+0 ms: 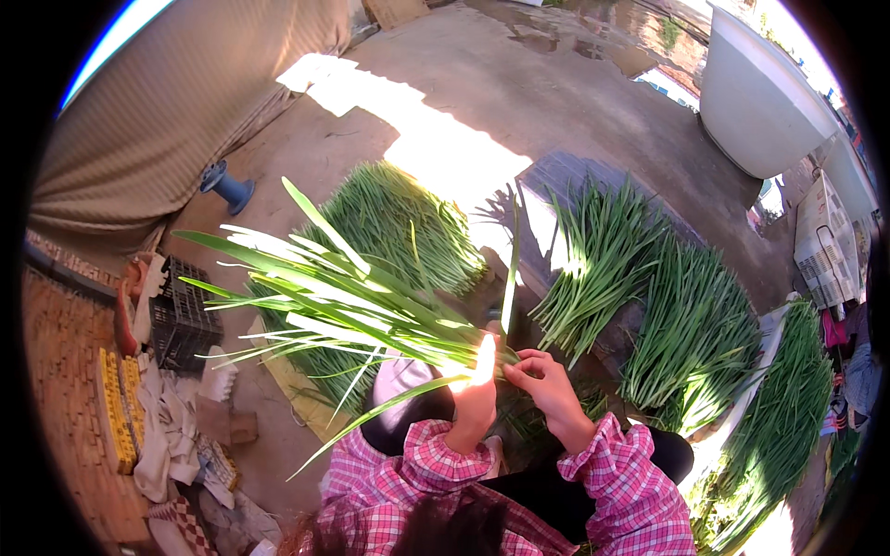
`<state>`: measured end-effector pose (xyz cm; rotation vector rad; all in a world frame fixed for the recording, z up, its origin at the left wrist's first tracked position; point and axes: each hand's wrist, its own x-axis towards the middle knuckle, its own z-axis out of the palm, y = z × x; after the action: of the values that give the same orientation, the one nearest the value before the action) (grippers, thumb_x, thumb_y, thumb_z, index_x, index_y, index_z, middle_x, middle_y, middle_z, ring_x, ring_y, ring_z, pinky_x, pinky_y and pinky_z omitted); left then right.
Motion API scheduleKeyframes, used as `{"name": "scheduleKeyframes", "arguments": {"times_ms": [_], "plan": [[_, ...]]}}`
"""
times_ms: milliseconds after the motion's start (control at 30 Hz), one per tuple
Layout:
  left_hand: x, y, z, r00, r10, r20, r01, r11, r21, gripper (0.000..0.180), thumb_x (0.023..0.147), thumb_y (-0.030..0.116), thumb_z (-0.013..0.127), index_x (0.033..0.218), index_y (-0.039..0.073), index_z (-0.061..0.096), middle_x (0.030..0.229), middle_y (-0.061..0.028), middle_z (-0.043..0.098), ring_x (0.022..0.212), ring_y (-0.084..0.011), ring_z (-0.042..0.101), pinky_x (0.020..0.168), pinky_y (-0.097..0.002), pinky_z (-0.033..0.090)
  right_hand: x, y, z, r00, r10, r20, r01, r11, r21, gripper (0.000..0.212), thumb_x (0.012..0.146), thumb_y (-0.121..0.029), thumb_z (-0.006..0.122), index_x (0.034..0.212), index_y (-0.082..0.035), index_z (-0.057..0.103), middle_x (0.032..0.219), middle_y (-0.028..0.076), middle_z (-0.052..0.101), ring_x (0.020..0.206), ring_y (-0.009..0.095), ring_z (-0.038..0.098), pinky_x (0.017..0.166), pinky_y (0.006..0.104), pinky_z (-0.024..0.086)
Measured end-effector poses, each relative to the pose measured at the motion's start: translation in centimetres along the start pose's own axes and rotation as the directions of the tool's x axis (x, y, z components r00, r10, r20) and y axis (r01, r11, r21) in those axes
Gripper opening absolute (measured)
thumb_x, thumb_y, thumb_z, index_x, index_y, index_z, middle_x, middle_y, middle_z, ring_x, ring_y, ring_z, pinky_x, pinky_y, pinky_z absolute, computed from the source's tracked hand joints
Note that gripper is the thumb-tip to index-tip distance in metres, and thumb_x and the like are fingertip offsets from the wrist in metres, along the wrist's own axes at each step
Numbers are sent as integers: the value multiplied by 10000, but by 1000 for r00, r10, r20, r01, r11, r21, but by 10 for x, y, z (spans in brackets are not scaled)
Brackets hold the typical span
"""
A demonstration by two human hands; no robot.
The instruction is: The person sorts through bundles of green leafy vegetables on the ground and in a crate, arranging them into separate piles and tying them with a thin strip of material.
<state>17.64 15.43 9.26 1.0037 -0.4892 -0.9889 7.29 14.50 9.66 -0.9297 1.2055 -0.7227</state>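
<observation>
Two hands, left [477, 389] and right [547, 380], grip one leaf bunch [343, 301] amid four piles.

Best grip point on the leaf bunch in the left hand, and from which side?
Grip the bunch of long green leaves at its gathered base, where the left hand closes on it and the right hand pinches beside it. Come from the person's side, low. The leaves fan out loose toward the upper left, so probably only the base is narrow enough to enclose.

Yellow flat packs [116, 408] sit stacked at the far left on the ground. A flattened brown cardboard piece [394, 11] lies at top centre.
</observation>
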Motion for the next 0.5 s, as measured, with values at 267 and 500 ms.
{"name": "scheduleKeyframes", "arguments": {"times_ms": [267, 500], "plan": [[2, -7, -6, 992, 41, 117, -51, 995, 80, 182, 759, -5, 538, 936, 6, 501, 864, -45, 540, 744, -106, 518, 609, -212, 425, 2, 5, -4, 987, -162, 17, 163, 981, -106, 128, 724, -95, 610, 761, 26, 595, 1036, 48, 434, 902, 137, 460, 753, 251, 379], [2, 3, 1, 990, 73, 123, -86, 991, 101, 143, 750, 31, 563, 891, 22, 537, 818, -30, 550, 724, -85, 515, 605, -203, 421, 0, 4, -7, 992, -123, 41, 124, 992, -5, 116, 716, -80, 610, 774, 20, 604, 1028, 54, 446, 908, 138, 460, 757, 248, 374]]}}
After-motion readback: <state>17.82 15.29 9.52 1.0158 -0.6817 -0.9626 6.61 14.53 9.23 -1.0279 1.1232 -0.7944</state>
